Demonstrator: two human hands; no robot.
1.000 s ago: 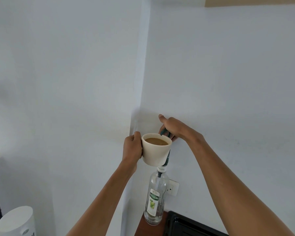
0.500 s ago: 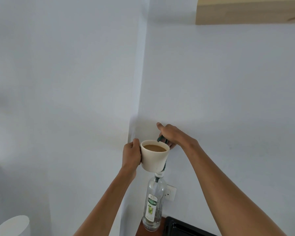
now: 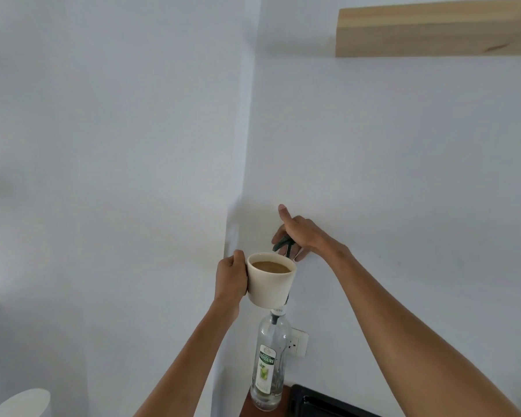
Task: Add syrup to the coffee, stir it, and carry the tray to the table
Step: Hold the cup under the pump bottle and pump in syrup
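A cream cup (image 3: pixel 270 285) filled with light brown coffee is held up in the air by my left hand (image 3: pixel 231 279), which grips its left side. Directly below and behind the cup stands a clear glass syrup bottle (image 3: pixel 268 361) with a green and white label, on a brown counter. A dark green pump head (image 3: pixel 284 242) rises from the bottle behind the cup's rim. My right hand (image 3: pixel 302 235) rests on top of that pump, thumb raised. The pump's spout is partly hidden by the cup and my fingers.
A black tray edge (image 3: pixel 322 400) shows at the bottom right beside the bottle. A white wall socket (image 3: pixel 298 341) sits behind the bottle. A white rounded object (image 3: pixel 21 403) is at the bottom left. A wooden shelf (image 3: pixel 433 28) hangs high on the right wall.
The view has tilted upward, so the wooden shelf has come into sight. My right hand has risen slightly on the pump. The cup stays held over the bottle.
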